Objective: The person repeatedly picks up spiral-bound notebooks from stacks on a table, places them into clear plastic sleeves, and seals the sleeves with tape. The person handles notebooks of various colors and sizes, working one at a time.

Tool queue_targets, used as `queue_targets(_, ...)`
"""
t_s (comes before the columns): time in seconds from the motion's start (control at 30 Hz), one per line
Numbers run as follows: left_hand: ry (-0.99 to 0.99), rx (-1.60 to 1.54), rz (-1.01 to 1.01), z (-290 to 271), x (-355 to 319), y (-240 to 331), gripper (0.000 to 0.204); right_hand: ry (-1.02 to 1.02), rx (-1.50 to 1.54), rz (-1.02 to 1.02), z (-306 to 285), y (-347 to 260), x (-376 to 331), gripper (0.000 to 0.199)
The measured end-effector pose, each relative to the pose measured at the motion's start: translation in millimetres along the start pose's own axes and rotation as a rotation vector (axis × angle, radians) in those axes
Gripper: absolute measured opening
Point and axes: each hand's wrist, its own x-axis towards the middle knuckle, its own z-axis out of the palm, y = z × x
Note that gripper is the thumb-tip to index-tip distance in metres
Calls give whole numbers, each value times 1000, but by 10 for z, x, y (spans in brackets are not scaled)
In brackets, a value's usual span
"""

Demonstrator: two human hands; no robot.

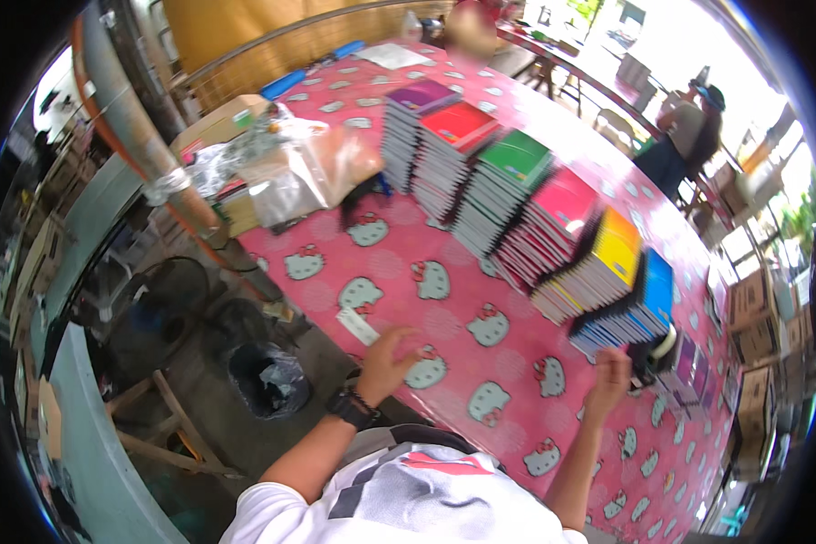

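Observation:
My left hand (pixel 390 364) is over the near left edge of the pink table, fingers stretched and apart, holding nothing. Just beyond its fingertips lies a small white strip (pixel 357 326). My right hand (pixel 610 381) is raised at the right with its fingers bent together; whether something small sits in them is hidden. Beside it stands a black tape dispenser (pixel 646 364) with a roll of tape. Spiral notebooks stand in a diagonal row of stacks: purple (pixel 420 96), red (pixel 460 125), green (pixel 517 156), pink (pixel 564 199), yellow (pixel 615 245) and blue (pixel 658 279).
Another purple stack (pixel 691 374) is right of the dispenser. Clear plastic bags (pixel 290 177) lie at the table's far left, next to a metal post (pixel 145 118). A lined trash bin (pixel 270 381) is on the floor at left. Cardboard boxes (pixel 754 308) are at right; people (pixel 684 136) are farther off.

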Motion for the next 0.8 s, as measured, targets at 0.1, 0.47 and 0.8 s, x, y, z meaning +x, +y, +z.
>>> queue_targets(0.1,-65,-77,-32,-320,50,-20,24,-517,-47,-174,1384,-703,-164,15)
queue_targets(0.47,328,-55,-168,-1911,202,-741,14,-568,-314,-902,5314,-1440,226,14)
queue_targets(0.8,313,-178,-172,-2285,590,-888,23,-713,522,297,5155,-1324,877,9)
